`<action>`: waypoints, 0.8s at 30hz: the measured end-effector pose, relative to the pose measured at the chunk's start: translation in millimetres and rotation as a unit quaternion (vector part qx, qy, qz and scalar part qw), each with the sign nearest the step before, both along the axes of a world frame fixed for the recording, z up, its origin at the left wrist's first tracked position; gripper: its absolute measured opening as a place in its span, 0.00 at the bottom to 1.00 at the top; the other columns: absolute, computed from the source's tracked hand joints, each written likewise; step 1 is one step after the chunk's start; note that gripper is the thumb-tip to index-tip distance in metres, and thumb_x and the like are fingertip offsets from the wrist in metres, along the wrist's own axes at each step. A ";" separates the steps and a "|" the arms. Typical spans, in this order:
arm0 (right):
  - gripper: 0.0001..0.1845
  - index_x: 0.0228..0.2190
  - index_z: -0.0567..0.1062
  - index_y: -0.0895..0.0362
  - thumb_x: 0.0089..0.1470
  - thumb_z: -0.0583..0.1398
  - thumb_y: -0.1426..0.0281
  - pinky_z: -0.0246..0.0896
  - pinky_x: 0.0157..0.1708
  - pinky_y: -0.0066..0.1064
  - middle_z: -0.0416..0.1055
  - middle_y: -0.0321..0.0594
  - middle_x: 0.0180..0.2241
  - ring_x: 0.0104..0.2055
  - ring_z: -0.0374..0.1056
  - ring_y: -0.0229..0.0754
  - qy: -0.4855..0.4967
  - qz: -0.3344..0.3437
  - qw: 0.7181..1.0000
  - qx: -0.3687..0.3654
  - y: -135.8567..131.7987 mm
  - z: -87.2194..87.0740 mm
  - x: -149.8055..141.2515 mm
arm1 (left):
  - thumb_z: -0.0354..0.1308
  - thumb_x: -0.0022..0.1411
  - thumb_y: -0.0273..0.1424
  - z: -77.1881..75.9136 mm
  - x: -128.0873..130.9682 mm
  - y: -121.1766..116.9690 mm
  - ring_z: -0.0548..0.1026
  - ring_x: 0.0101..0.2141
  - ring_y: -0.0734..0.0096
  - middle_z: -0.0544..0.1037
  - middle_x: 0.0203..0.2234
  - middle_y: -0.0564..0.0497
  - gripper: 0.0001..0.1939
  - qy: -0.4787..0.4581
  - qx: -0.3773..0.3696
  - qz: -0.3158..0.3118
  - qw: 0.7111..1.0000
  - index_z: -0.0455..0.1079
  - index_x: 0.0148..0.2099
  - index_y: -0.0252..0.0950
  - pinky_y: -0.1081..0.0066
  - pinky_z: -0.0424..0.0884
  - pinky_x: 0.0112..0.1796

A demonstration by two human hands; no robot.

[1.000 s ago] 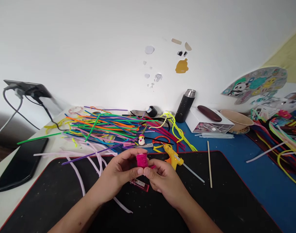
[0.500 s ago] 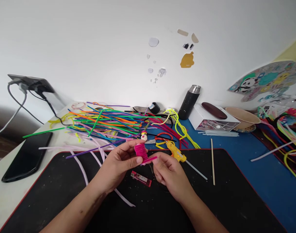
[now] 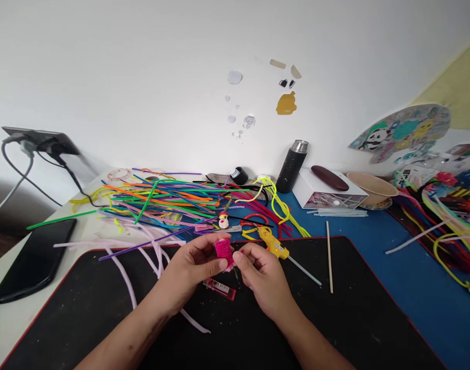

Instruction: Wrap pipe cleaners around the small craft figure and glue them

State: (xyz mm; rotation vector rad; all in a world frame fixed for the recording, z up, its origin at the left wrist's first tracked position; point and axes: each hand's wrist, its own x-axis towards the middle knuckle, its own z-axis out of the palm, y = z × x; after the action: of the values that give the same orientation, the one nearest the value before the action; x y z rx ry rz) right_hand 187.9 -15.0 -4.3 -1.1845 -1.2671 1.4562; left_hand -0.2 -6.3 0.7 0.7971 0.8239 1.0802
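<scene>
A bright pink pipe cleaner (image 3: 223,248), wound into a short ribbed tube, stands between the thumb and fingers of my left hand (image 3: 196,259). My right hand (image 3: 260,267) is closed at the tube's lower right, its thumb and forefinger pinching the loose end of the pipe cleaner, mostly covered by the fingers. Below the hands a red lighter (image 3: 219,289) with a label lies on the black mat (image 3: 296,318). Just beyond them sits a small white doll-like head (image 3: 223,221) with a yellow and red top.
Scissors (image 3: 231,229) and a yellow glue gun (image 3: 271,241) with a glue stick lie behind my hands. Colourful pipe cleaners (image 3: 173,195) spread along the wall. A wooden stick (image 3: 329,257), black flask (image 3: 292,167), white box (image 3: 331,198) and bowl (image 3: 372,187) are rightward; a phone (image 3: 34,257) lies left.
The loose pink end stretched out rightward half a second ago; now my right fingers cover it, closer to the tube. The tube tilted and came back more upright. The view shifted slightly.
</scene>
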 end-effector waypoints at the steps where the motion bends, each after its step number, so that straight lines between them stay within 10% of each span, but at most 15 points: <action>1: 0.29 0.27 0.71 0.54 0.59 0.66 0.42 0.40 0.21 0.30 0.53 0.26 0.19 0.21 0.46 0.33 0.001 -0.003 1.000 0.002 0.0 -0.1 -0.4 | 0.81 0.50 0.30 0.4 0.6 -1.0 0.79 0.40 0.64 0.85 0.38 0.49 0.21 -0.004 -0.006 -0.004 1.000 0.85 0.48 0.42 0.68 0.74 0.45; 24: 0.29 0.27 0.73 0.54 0.57 0.66 0.41 0.38 0.21 0.31 0.51 0.26 0.18 0.21 0.45 0.34 0.005 -0.021 1.000 0.005 -1.9 3.7 -2.5 | 0.81 0.49 0.28 6.7 2.9 -1.7 0.77 0.35 0.71 0.82 0.37 0.51 0.23 -0.052 -0.037 -0.002 0.998 0.83 0.49 0.42 0.73 0.77 0.37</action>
State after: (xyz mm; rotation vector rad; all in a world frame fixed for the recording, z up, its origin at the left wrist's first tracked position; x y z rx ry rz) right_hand 185.4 -16.9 -0.6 -1.1878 -1.2347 1.4226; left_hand 2.7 -8.0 7.4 0.6742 0.7693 1.0728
